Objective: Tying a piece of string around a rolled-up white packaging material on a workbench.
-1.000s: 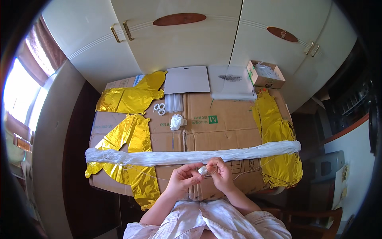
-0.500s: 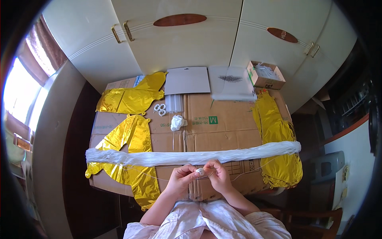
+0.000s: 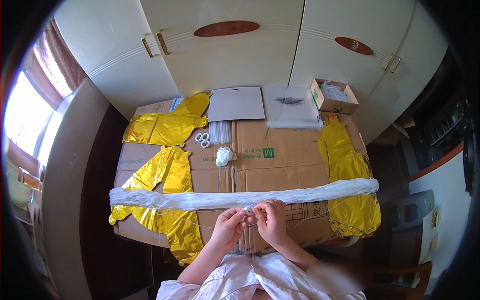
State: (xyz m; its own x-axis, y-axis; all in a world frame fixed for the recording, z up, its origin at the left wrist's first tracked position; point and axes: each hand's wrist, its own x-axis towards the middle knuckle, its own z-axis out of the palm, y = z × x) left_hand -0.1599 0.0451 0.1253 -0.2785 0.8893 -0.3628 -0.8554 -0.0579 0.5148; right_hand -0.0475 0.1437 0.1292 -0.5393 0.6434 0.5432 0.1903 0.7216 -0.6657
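My left hand (image 3: 229,226) and my right hand (image 3: 271,221) meet close to the table's near edge. Between their fingertips is a small white roll (image 3: 248,210), partly hidden, pinched from both sides. A thin white string (image 3: 306,218) runs out from around the hands to each side. Just beyond lies a long bundle of white string (image 3: 270,198), stretched across the table. Shiny gold foil balloons, flat and uninflated, are under its ends: one at the left (image 3: 175,172) and a stack at the right (image 3: 350,165).
Flattened cardboard (image 3: 285,175) covers the table. Farther back are a crumpled white wad (image 3: 224,156), several small white rolls (image 3: 205,143), clear straws (image 3: 220,133), a grey card (image 3: 236,104), a clear bag (image 3: 294,115), another gold foil balloon (image 3: 165,127) and a small carton (image 3: 338,105).
My right hand has turned and its fingers have curled more over the small roll. Both hands stay together in nearly the same place. The table things stay put.
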